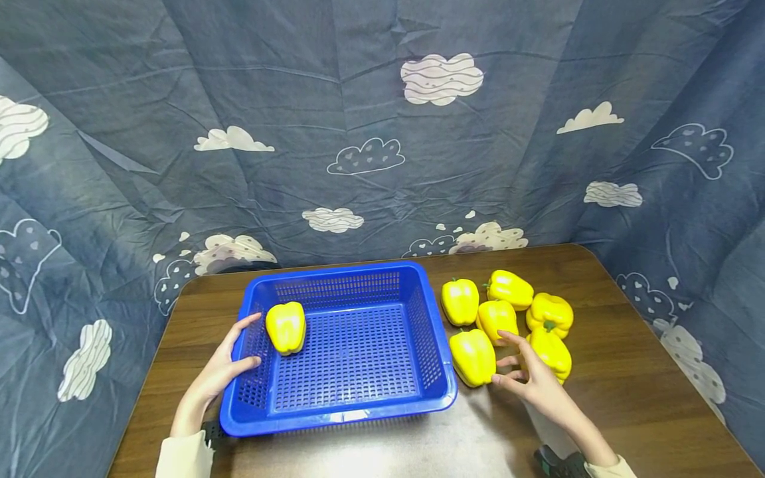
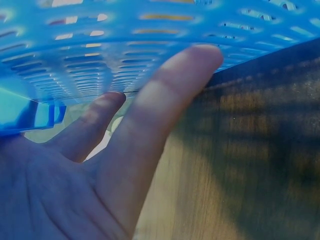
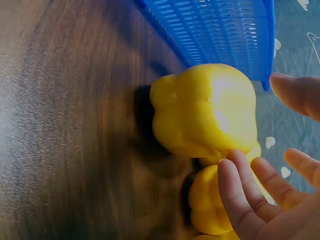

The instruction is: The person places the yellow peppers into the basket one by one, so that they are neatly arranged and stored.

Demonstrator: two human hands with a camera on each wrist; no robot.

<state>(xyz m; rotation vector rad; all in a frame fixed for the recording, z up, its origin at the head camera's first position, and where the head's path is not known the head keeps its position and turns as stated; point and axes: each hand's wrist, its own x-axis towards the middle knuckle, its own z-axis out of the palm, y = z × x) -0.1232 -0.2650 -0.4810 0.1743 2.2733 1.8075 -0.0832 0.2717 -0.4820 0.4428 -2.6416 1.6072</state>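
Observation:
A blue plastic basket (image 1: 343, 417) with slotted walls stands on the table, one yellow bell pepper (image 1: 286, 328) inside at its left. My left hand (image 1: 218, 368) grips the basket's left rim, thumb and a finger over the edge; in the left wrist view other fingers (image 2: 150, 107) lie against the outer wall. Beside the nearest loose bell pepper (image 1: 473, 358), right of the basket, is my right hand (image 1: 534, 385), fingers parted and holding nothing. The right wrist view shows that bell pepper (image 3: 205, 110) with fingertips close to it; contact is unclear.
More yellow bell peppers cluster behind and right of the nearest one, among them a bell pepper (image 1: 460, 302) by the basket wall and another bell pepper (image 1: 550, 315) farther right. The brown wooden table (image 1: 627, 372) ends at a dark curtain (image 1: 358, 99) with cloud prints.

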